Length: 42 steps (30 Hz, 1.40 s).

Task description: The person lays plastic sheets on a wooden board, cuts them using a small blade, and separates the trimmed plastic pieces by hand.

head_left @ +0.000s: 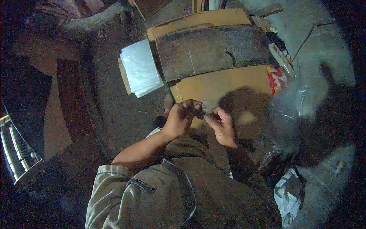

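Fingers of the left hand and right hand pinch a small pale piece between them; it pokes out on the far side, long axis unclear.

Looks like some dim, kinda rough workshop corner. Scuffed dark board on yellowish worktop, stack of clear plastic sheets beside it, grimy floor, crumpled white bag and more plastic wrap lying around.
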### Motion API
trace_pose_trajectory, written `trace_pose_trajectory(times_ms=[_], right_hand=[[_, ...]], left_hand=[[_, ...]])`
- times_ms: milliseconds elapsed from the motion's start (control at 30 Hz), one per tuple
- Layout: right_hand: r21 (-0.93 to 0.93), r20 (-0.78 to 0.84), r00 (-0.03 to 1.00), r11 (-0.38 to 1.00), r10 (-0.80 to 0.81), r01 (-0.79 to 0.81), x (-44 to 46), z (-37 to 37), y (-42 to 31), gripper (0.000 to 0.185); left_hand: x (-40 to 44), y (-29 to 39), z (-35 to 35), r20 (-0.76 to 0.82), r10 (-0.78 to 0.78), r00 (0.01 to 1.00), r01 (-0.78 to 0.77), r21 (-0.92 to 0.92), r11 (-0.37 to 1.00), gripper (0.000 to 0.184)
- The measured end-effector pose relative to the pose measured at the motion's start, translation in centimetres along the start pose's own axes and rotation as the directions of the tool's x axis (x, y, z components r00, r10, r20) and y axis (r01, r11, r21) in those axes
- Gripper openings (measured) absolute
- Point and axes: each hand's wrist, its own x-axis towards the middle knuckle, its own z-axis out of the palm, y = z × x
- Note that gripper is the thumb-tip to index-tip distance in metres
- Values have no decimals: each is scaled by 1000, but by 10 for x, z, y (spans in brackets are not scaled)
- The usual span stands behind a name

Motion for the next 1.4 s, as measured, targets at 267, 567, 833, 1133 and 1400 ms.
trace_pose_trajectory(times_ms=[267, 567, 833, 1133, 1400], right_hand=[[72, -155, 985, 996, 71, -60, -3, 8, -13, 10], [13, -214, 976, 999, -26, 29, 2, 4, 22, 13], [-252, -288, 952, 967, -106, 31, 41, -40, 72, 11], [-556, -432, 884, 824, -178, -106, 36, -27, 42, 57], [11, -70, 997, 999, 39, -39, 34, -4, 16, 31]], left_hand=[[-2, -18, -4, 44, -28, 999, 32, -86, 996, 19], [-3, -27, -5, 32, -83, 996, 87, -143, 986, 27], [2, -24, -26, -89, -195, 977, 179, -161, 971, 29], [-2, -29, -20, -56, -183, 982, 168, -205, 964, 26], [21, -17, -6, -91, -63, 994, 66, 21, 998, 22]])
